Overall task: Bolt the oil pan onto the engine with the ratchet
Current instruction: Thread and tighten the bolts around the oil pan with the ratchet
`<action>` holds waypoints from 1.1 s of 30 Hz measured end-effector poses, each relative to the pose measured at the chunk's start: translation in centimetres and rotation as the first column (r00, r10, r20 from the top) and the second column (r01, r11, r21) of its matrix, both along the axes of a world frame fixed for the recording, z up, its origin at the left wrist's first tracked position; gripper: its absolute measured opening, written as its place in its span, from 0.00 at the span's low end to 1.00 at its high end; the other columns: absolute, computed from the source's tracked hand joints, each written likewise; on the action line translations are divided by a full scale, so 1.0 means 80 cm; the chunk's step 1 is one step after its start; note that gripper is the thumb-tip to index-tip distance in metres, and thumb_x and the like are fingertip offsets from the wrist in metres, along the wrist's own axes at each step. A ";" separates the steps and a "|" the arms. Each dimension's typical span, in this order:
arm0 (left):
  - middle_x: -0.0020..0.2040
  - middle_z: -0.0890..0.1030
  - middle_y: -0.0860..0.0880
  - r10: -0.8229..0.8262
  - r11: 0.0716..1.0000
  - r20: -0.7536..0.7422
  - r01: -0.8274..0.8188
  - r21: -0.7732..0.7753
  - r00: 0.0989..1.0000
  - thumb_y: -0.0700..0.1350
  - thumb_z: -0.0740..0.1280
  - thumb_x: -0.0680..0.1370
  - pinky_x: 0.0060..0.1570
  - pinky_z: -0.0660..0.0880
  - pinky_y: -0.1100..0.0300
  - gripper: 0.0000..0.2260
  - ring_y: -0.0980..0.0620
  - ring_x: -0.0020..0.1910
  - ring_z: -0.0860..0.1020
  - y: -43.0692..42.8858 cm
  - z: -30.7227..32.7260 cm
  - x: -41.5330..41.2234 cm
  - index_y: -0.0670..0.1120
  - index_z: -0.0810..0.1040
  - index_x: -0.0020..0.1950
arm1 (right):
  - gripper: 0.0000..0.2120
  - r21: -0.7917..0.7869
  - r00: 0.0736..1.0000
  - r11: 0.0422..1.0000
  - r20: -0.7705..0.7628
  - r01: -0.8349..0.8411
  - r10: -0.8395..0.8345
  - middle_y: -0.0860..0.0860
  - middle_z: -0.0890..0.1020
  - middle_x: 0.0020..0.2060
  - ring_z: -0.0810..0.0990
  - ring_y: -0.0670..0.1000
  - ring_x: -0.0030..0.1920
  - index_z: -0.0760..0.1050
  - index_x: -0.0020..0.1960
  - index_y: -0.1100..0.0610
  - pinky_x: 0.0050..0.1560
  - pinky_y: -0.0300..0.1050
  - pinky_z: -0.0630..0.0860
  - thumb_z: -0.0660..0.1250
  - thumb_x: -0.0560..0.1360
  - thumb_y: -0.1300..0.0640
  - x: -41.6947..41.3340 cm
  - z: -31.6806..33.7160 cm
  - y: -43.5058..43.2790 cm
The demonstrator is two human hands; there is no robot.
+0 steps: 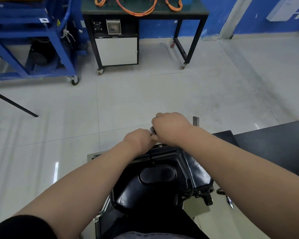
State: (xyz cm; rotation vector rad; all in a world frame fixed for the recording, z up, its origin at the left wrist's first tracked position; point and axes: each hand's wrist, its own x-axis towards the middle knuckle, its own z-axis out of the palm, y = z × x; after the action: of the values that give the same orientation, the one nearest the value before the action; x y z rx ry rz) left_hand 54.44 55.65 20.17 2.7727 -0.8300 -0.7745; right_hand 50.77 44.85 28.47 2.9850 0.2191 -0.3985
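Observation:
A glossy black oil pan (160,176) sits upside down on the engine below me, between my forearms. At its far edge my right hand (171,125) is closed around the ratchet (152,130), of which only the shiny metal head shows between the two hands. My left hand (138,138) is closed too, pressed against the ratchet head from the left. The bolt under the tool is hidden by my hands. A bolt head (199,192) shows on the pan's right flange.
The engine rests on a pale stand (91,156). A dark bench top (274,145) lies to the right. Across the tiled floor stand a black wheeled table (186,54) with orange cables and a blue wheeled frame (41,49).

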 end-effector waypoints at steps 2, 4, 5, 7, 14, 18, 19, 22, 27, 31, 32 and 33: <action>0.49 0.80 0.44 -0.042 0.999 0.031 0.042 -0.008 0.999 0.49 0.54 0.77 0.41 0.68 0.57 0.08 0.43 0.49 0.78 -0.001 -0.001 0.003 0.48 0.69 0.42 | 0.13 -0.002 0.985 0.987 0.062 -0.159 0.158 0.51 0.75 0.50 0.75 0.54 0.51 0.74 0.54 0.53 0.42 0.46 0.62 0.61 0.76 0.47 0.003 0.002 -0.009; 0.49 0.81 0.44 -0.035 0.999 0.026 0.036 -0.018 0.999 0.48 0.53 0.76 0.42 0.68 0.57 0.09 0.44 0.47 0.77 -0.001 -0.001 0.003 0.49 0.70 0.41 | 0.13 0.002 0.988 0.991 0.083 -0.134 0.133 0.51 0.76 0.47 0.76 0.54 0.47 0.76 0.50 0.52 0.41 0.45 0.62 0.59 0.75 0.44 0.002 0.003 -0.009; 0.49 0.81 0.46 -0.005 1.000 0.020 0.006 -0.024 1.000 0.48 0.52 0.76 0.42 0.68 0.58 0.10 0.44 0.46 0.77 0.000 -0.001 0.002 0.49 0.72 0.43 | 0.15 -0.011 0.995 0.998 0.079 -0.060 0.061 0.51 0.77 0.42 0.76 0.55 0.43 0.76 0.44 0.51 0.38 0.44 0.61 0.57 0.76 0.41 0.000 0.000 -0.004; 0.49 0.80 0.49 0.052 0.998 0.004 -0.052 -0.040 0.999 0.48 0.54 0.75 0.43 0.68 0.60 0.10 0.45 0.46 0.76 0.001 -0.002 0.001 0.50 0.75 0.46 | 0.20 -0.009 0.989 0.989 0.032 0.146 -0.146 0.50 0.71 0.32 0.73 0.55 0.36 0.71 0.35 0.50 0.32 0.42 0.60 0.55 0.75 0.37 -0.004 -0.006 0.009; 0.43 0.74 0.47 -0.035 0.999 -0.036 0.035 -0.005 0.999 0.50 0.54 0.79 0.42 0.68 0.57 0.10 0.43 0.49 0.77 0.004 0.003 0.007 0.48 0.70 0.44 | 0.12 -0.006 0.992 0.993 0.052 -0.119 0.119 0.52 0.75 0.52 0.73 0.55 0.53 0.74 0.55 0.54 0.47 0.48 0.66 0.60 0.76 0.51 0.002 0.004 0.001; 0.50 0.80 0.45 0.028 0.999 -0.028 -0.028 -0.017 0.999 0.48 0.54 0.76 0.45 0.70 0.57 0.11 0.43 0.51 0.77 -0.001 0.005 0.006 0.48 0.76 0.46 | 0.14 -0.032 0.992 0.992 0.038 0.121 -0.120 0.52 0.78 0.47 0.74 0.55 0.44 0.75 0.47 0.52 0.45 0.47 0.60 0.57 0.77 0.43 -0.001 0.001 0.008; 0.52 0.81 0.46 0.065 0.997 -0.040 -0.066 -0.035 0.997 0.48 0.55 0.75 0.46 0.70 0.58 0.11 0.44 0.51 0.77 -0.002 0.004 0.004 0.49 0.77 0.47 | 0.17 -0.042 0.976 0.975 0.007 0.219 -0.219 0.52 0.78 0.43 0.74 0.55 0.42 0.75 0.45 0.51 0.44 0.47 0.60 0.55 0.76 0.41 -0.002 -0.003 0.014; 0.52 0.81 0.48 0.084 0.994 -0.079 -0.090 -0.068 0.993 0.49 0.58 0.76 0.47 0.71 0.58 0.07 0.45 0.50 0.77 -0.001 0.001 0.000 0.51 0.74 0.42 | 0.19 -0.020 0.952 0.955 -0.071 0.296 -0.297 0.51 0.73 0.35 0.72 0.55 0.39 0.75 0.44 0.51 0.40 0.45 0.61 0.55 0.76 0.39 -0.003 -0.007 0.017; 0.50 0.80 0.43 -0.016 0.999 0.016 0.016 -0.034 1.000 0.48 0.55 0.78 0.41 0.68 0.58 0.11 0.44 0.50 0.78 0.000 -0.003 0.002 0.46 0.75 0.46 | 0.11 0.007 0.993 0.994 0.034 -0.111 0.111 0.52 0.74 0.53 0.73 0.54 0.54 0.73 0.57 0.54 0.51 0.48 0.66 0.61 0.76 0.52 -0.002 0.003 -0.007; 0.50 0.81 0.46 0.059 0.997 0.016 -0.059 -0.046 0.998 0.52 0.54 0.76 0.47 0.74 0.57 0.13 0.45 0.50 0.78 -0.003 -0.003 0.002 0.49 0.76 0.46 | 0.15 -0.080 0.997 0.995 0.032 0.068 -0.065 0.52 0.78 0.43 0.74 0.55 0.41 0.74 0.44 0.52 0.41 0.46 0.62 0.56 0.77 0.43 -0.002 0.000 0.000; 0.51 0.81 0.47 0.067 0.996 -0.005 -0.067 -0.057 0.998 0.51 0.55 0.76 0.50 0.74 0.56 0.12 0.45 0.51 0.78 -0.003 -0.002 0.001 0.50 0.77 0.48 | 0.19 -0.083 0.986 0.982 0.006 0.169 -0.169 0.51 0.76 0.39 0.72 0.55 0.38 0.73 0.41 0.52 0.40 0.45 0.62 0.54 0.77 0.38 -0.003 -0.003 0.004; 0.52 0.81 0.48 0.090 0.992 -0.048 -0.093 -0.081 0.995 0.49 0.55 0.76 0.52 0.75 0.55 0.11 0.45 0.51 0.78 -0.002 -0.003 0.001 0.50 0.77 0.51 | 0.22 -0.063 0.967 0.966 -0.015 0.252 -0.254 0.51 0.73 0.35 0.71 0.54 0.37 0.72 0.39 0.52 0.38 0.45 0.62 0.52 0.76 0.36 -0.003 -0.005 0.008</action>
State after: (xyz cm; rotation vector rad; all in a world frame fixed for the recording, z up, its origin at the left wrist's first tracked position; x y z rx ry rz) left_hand 54.52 55.48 19.95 2.6890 -0.7050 -0.7647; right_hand 50.52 45.47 28.06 2.9560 -0.1727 -0.4559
